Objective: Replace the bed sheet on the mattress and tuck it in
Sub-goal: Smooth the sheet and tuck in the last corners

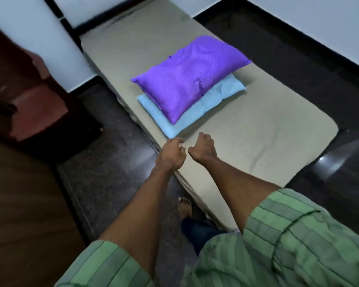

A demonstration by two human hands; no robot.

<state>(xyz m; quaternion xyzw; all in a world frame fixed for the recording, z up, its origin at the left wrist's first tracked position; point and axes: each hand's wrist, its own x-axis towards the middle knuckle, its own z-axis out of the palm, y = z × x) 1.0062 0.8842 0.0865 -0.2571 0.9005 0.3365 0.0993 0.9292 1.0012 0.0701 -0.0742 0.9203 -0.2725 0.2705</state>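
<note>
Dark floor [104, 162] surrounds the beige-sheeted mattress [247, 141]; stacked purple pillow [191, 79] and blue pillow [216, 100] occupy frame centre, likely needing removal. Left hand [171, 156] and right hand [203, 151] hover loosely curled, holding nothing.

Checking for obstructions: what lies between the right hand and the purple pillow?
In the head view, bare beige sheet and the light blue pillow's near edge separate the right hand from the purple pillow.
</note>
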